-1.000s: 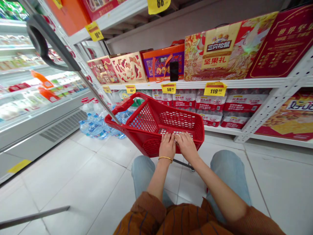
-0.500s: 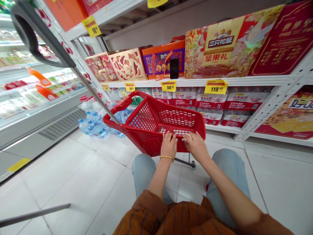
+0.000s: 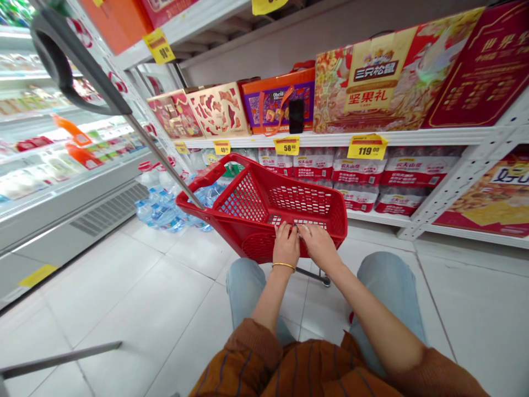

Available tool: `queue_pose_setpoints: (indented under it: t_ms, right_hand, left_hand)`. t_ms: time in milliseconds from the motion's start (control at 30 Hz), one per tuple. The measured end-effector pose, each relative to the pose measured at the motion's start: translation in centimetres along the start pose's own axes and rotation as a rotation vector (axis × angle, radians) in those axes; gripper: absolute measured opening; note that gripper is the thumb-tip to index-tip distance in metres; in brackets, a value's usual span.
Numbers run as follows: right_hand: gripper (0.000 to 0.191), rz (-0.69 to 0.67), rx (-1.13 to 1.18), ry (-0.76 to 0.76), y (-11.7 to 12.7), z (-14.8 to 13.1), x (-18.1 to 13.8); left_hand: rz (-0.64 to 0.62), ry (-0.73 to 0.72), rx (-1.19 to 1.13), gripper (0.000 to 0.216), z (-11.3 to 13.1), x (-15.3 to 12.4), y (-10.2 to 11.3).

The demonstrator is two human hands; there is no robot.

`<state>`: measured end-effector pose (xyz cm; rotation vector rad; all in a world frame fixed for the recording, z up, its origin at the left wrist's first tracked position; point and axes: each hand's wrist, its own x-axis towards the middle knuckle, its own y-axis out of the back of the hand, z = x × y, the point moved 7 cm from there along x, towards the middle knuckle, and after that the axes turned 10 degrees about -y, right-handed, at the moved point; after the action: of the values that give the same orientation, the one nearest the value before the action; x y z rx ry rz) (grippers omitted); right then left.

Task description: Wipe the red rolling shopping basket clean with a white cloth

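Observation:
In front of my knees stands a red plastic shopping cart (image 3: 248,193) with a lattice basket; no goods show inside it. The fingers of my left hand (image 3: 286,242) bend over its near rim, and a gold bangle circles that wrist. Beside it, my right hand (image 3: 319,243) also rests on the rim, fingers curled, its fingertips close to or touching those of the left. The fingertips overlap, so any small thing between them cannot be made out. A grey handle (image 3: 78,60) on a metal pole rises from the cart's left end.
Gift boxes (image 3: 372,82) and a black phone-like object (image 3: 296,116) stand on the shelf ahead. Below are packs of bottled water (image 3: 359,171). Loose bottles (image 3: 161,209) sit on the floor by a refrigerated case (image 3: 82,215). A grey bar (image 3: 61,358) lies at lower left.
My right hand has slid left along the rim to meet my left hand, which has stayed put. The view has shifted slightly; the cart has not visibly moved.

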<state>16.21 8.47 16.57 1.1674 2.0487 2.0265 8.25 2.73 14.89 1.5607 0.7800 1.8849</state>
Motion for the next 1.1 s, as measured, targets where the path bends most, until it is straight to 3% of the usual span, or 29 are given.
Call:
queue_pose_setpoints:
  t_ms: [633,833,1100]
  right_hand:
    - [0.030,-0.112,0.098,-0.055,0.9,5.0,-2.1]
    - [0.032,-0.184,0.104,-0.093,0.7,4.6,-2.3]
    - [0.034,-0.139,0.241,-0.175,0.2,4.3,-2.0]
  left_hand:
    - [-0.006,0.004,-0.059,0.029,-1.3,-0.1,0.9]
    - [0.025,0.014,-0.069,0.027,-1.8,-0.2,1.7]
    - [-0.026,0.030,0.049,0.030,-1.5,-0.3,2.5]
